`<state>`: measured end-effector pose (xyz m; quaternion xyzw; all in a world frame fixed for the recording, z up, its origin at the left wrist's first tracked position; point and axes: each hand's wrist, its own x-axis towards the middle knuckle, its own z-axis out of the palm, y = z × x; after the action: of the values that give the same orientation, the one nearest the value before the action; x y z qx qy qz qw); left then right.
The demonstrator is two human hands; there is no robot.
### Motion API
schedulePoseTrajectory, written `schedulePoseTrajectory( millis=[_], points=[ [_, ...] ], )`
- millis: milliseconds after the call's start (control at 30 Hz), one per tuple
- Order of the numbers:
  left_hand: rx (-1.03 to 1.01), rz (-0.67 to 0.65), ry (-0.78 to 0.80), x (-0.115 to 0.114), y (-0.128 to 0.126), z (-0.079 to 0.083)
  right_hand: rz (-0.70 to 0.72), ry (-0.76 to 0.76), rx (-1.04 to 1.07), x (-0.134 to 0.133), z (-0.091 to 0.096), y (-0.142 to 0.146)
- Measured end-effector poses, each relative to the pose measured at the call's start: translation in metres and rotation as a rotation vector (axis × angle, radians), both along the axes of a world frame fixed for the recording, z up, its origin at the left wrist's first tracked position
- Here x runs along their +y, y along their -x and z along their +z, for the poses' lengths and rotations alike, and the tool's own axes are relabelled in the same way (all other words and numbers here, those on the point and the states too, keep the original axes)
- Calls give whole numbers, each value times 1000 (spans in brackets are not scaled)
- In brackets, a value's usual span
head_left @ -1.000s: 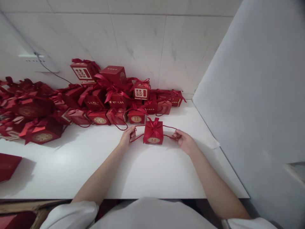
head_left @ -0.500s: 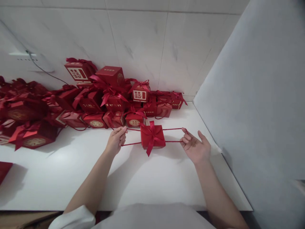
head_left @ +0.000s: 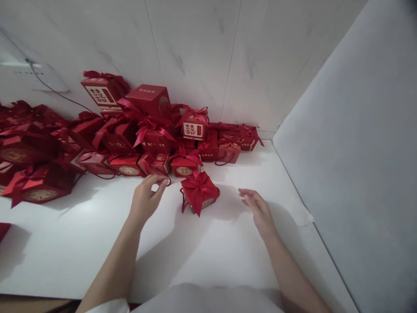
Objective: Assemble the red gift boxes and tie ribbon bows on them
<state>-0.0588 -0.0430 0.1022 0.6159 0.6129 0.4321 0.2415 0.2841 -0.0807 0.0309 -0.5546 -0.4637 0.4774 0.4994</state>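
Note:
A small red gift box [head_left: 200, 191] with a ribbon bow on top sits on the white table, turned at a slant. Its cord handles hang slack at both sides. To its left is my left hand [head_left: 146, 198], fingers curved and thumb apart from them, with a bit of red cord beside the fingertips that seems to belong to a box behind. My right hand [head_left: 259, 211] hovers on the other side, fingers stretched toward the box without touching it. Both hands are bare of any held thing.
Many red gift boxes with bows [head_left: 127, 139] are stacked along the tiled wall [head_left: 195, 56], from the far left to past the middle. A pale panel [head_left: 352, 143] borders the table [head_left: 208, 256] on the right. A red corner [head_left: 4, 230] shows at the left edge.
Both hands have let go of the cords that they were pulling taut. The cords have dropped against the box, which now sits turned and slightly further left.

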Motion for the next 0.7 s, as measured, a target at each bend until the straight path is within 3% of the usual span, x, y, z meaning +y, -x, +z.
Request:
schedulePoseTrajectory(
  millis=[167, 233, 367, 467, 567, 700],
  points=[
    [139, -218, 71, -21, -46, 13, 213, -33, -67, -13, -1, 30],
    [233, -186, 102, -26, -56, 18, 244, -58, -73, -15, 0, 34],
    [342, 5, -70, -29, -70, 35, 197, -34, -94, -11, 1, 29],
    [314, -158, -94, -26, -80, 45, 152, 4, -108, -8, 0, 21],
    [364, -361, 20, -22, -83, 49, 122, 10, -114, -7, -2, 16],
    [538, -363, 113, -22, -80, 51, 89, 5, -146, -4, -1, 10]
  ],
)
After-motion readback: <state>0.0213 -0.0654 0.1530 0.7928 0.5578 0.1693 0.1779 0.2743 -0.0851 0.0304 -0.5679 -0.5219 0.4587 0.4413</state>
